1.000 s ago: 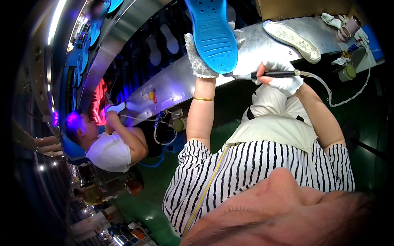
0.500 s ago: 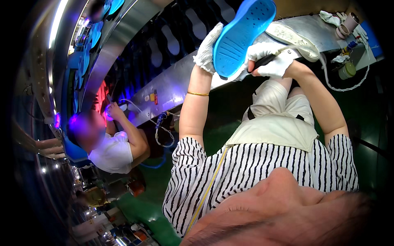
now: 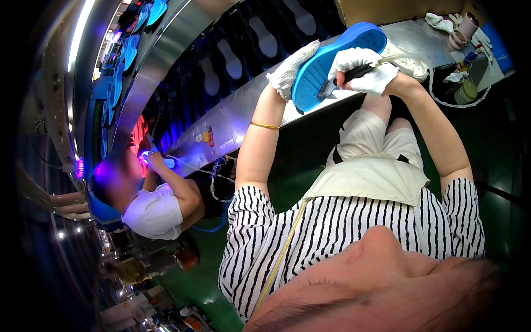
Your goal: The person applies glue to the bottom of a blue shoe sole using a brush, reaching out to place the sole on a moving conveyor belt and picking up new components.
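My left hand [image 3: 293, 69], in a white knit glove, grips a blue shoe sole [image 3: 312, 77] by its left edge. The sole is tilted, with ribs toward the near end and small holes toward the far end. My right hand [image 3: 362, 72], in a white glove with bare fingertips, is closed around a black-handled tool [image 3: 357, 73] with a pale cord. The tool's tip is at the sole's right side; its exact shape is unclear. Behind my right hand, a white shoe [image 3: 412, 66] lies on the metal bench [image 3: 238, 110], partly hidden.
Beyond the bench runs a dark conveyor with several grey soles [image 3: 229, 58]. Spare gloves [image 3: 438, 22], a pinkish cup [image 3: 469, 25] and a green container [image 3: 466, 93] are at the right. A co-worker [image 3: 155, 213] sits to the left. A cardboard box [image 3: 387, 10] stands at the back.
The blue sole has come lower and tilted further over. My right hand with the tool now overlaps its right side. The white shoe is more hidden than before.
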### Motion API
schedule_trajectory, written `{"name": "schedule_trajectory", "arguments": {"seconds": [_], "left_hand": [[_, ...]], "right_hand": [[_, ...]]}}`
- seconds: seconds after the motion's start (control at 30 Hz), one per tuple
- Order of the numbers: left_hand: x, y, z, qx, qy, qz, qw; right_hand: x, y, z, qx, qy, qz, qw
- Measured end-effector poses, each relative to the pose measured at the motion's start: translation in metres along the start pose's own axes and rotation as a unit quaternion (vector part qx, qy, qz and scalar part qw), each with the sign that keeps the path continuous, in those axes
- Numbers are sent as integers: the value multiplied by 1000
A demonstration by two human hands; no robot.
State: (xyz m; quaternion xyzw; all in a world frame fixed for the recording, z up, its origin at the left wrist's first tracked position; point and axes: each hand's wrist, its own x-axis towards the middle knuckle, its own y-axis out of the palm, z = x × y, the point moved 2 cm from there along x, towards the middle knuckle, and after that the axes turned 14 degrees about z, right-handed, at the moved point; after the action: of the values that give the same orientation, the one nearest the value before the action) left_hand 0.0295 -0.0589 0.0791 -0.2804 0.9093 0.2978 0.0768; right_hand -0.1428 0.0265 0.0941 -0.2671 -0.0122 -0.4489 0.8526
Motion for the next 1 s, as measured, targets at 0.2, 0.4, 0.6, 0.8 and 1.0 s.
{"name": "schedule_trajectory", "arguments": {"seconds": [0.2, 0.4, 0.6, 0.8, 1.0], "left_hand": [[-4, -5, -1, 23, 20, -32, 999], [2, -14, 18, -201, 219, 85, 951], [-2, -22, 41, -237, 258, 89, 932], [-1, -3, 49, -248, 282, 46, 926], [-5, -8, 56, -253, 324, 73, 909]], "right_hand": [[-12, -13, 3, -52, 53, 51, 996], [-6, 30, -7, 60, 33, -79, 995], [-7, 49, 8, 130, 129, 38, 982], [6, 44, 0, 62, -15, -194, 979], [10, 49, 24, 167, 70, -84, 980]]}}
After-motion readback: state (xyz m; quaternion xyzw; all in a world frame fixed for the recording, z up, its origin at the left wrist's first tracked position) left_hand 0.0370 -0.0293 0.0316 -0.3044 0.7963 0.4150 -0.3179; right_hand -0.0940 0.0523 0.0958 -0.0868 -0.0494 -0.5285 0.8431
